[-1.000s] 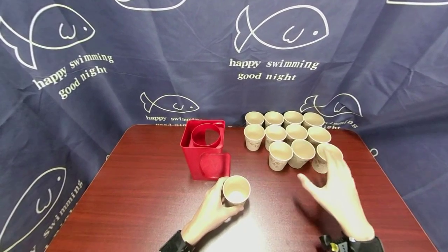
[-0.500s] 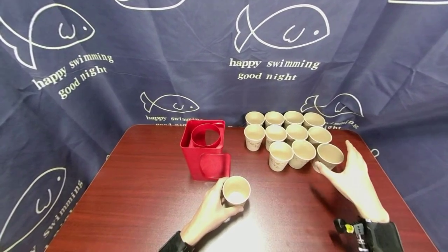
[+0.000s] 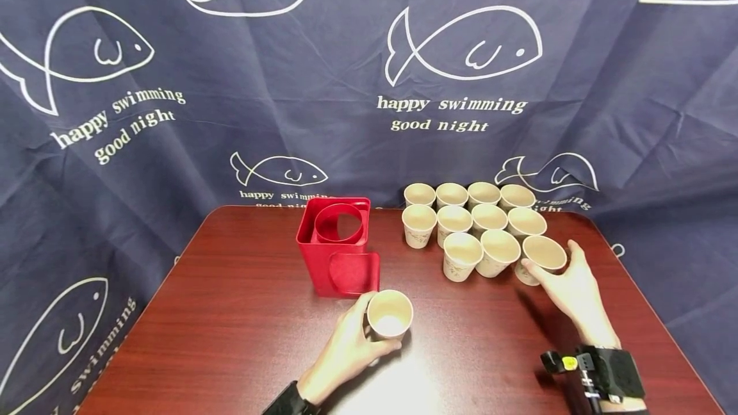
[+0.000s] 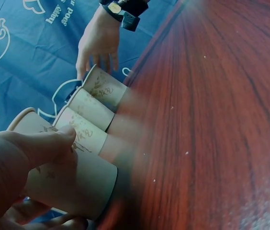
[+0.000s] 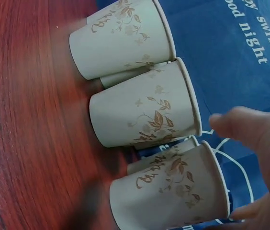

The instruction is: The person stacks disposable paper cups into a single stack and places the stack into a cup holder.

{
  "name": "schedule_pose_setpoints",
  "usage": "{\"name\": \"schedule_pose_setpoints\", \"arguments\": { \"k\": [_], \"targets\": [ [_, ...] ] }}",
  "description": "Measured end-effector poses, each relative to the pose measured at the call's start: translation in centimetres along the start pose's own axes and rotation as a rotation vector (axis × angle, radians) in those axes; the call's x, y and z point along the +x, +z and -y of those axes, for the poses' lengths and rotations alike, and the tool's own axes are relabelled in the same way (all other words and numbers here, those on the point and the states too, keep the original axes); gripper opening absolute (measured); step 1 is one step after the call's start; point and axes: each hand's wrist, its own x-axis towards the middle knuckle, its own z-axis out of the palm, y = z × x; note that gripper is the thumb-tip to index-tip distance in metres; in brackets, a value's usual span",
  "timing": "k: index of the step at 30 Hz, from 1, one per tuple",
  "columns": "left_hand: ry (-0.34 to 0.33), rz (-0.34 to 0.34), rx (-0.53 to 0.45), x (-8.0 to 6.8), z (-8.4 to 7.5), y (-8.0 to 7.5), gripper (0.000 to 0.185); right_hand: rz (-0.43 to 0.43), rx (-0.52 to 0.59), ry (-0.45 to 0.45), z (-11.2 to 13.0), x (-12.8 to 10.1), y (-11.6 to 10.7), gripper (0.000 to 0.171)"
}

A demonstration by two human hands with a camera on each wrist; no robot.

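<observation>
Near the front middle of the table, my left hand point(image 3: 348, 344) holds a paper cup point(image 3: 390, 316) upright, thumb on one side and fingers round the other. In the left wrist view that cup point(image 4: 73, 177) shows a printed pattern under the thumb. At the right, my right hand point(image 3: 573, 290) is spread about the front-right paper cup point(image 3: 544, 253), with the thumb at its near left side and fingers at its right. The right wrist view has the thumb point(image 5: 235, 125) apart from the cups and a fingertip close to the rim of the nearest cup point(image 5: 171, 191).
Several more paper cups point(image 3: 461, 255) stand upright in rows at the back right, close together. A red box point(image 3: 314, 255) with a round opening on top and a low front tray stands left of centre. A blue printed curtain point(image 3: 346, 82) hangs behind the table point(image 3: 230, 312).
My right hand has moved from above the front-right cup to its right side, then lower and closer round it. The left hand and its cup have stayed in place.
</observation>
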Motion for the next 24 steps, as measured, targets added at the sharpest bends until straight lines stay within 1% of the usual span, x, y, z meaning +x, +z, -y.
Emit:
{"name": "schedule_pose_setpoints", "arguments": {
  "k": [5,10,16,24],
  "targets": [
    [0.006,0.002,0.031,-0.03,0.04,0.0,0.075,-0.009,-0.003,0.02,-0.2,0.18,0.3,0.11],
    [0.008,0.002,0.049,0.05,0.03,-0.03,0.074,-0.015,0.022,0.044,-0.35,0.32,0.52,0.106],
    [0.036,0.003,0.13,0.22,0.18,-0.08,0.073,-0.019,0.032,0.061,-0.59,0.47,0.73,0.103],
    [0.037,0.011,0.134,0.39,0.13,-0.3,0.073,-0.037,0.036,0.078,-0.64,0.23,0.78,0.099]
  ]
}}
